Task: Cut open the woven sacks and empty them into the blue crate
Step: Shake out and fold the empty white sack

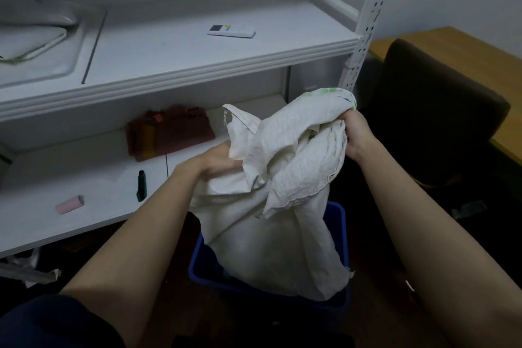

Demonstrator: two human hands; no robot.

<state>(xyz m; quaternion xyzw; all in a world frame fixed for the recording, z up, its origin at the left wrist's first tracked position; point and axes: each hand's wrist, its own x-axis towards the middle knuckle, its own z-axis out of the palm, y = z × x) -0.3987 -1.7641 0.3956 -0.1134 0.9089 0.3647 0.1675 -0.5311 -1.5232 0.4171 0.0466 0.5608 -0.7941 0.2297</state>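
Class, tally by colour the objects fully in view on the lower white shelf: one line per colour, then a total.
Pink: 1, block
Dark green: 1, capped tube
Red-brown: 1, folded bag
Total: 3

The location is an indoor room, probably a storeroom or back office. Indicators: a white slotted-steel shelving unit (169,76) on the far left, holding a remote control (231,31) and a red-brown folded bag (169,133). A blue crate (209,274) sits on the dark floor. A wooden desk (452,45) and dark chair (437,110) stand at right.
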